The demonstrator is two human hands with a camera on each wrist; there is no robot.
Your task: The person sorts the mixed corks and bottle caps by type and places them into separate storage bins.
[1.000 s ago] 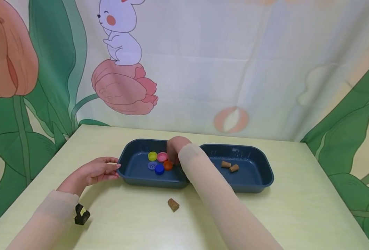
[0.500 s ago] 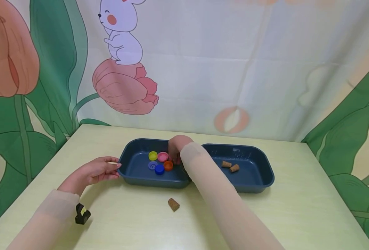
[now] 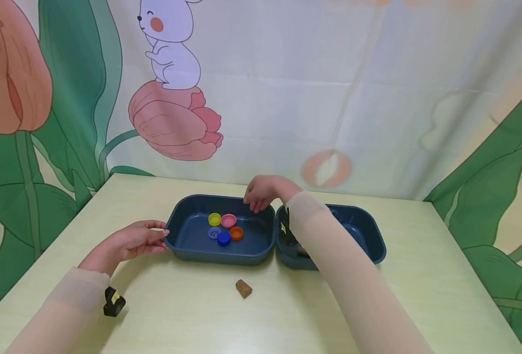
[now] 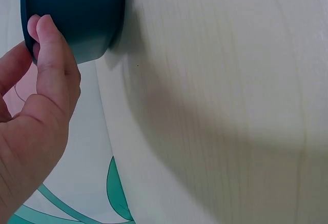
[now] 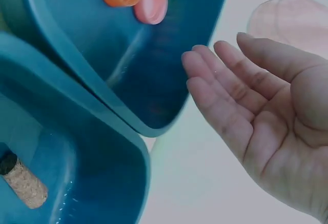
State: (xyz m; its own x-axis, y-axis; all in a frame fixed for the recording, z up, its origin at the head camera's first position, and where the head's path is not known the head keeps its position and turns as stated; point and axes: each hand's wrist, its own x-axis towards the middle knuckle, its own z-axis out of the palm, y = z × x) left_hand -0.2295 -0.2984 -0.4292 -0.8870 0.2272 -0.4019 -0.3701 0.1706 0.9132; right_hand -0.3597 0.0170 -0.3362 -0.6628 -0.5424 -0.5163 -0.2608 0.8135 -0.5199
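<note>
My left hand [image 3: 139, 239] pinches the left rim of the left dark-blue tray [image 3: 221, 256]; in the left wrist view its fingers lie along the tray's edge. Bottle caps sit together on that tray's floor: yellow [image 3: 214, 219], pink [image 3: 228, 221], orange [image 3: 236, 233], purple [image 3: 214, 233] and blue [image 3: 223, 239]. Over the tray's back right corner hovers my right hand [image 3: 267, 189], fingers loosely bent, palm bare in the right wrist view. A cork [image 5: 25, 183] with a dark end lies in the right tray [image 3: 367, 241], which my right forearm partly covers.
A lone cork [image 3: 244, 288] rests on the pale table [image 3: 177, 305] in front of the trays. Both trays stand side by side near the back edge. Behind them hangs a printed curtain [image 3: 261, 98]. A black wrist camera [image 3: 114, 301] sits under the left cuff.
My right hand has risen from inside the left tray to its back right corner. The forearm now covers the corks seen earlier in the right tray. My left hand stays at the rim.
</note>
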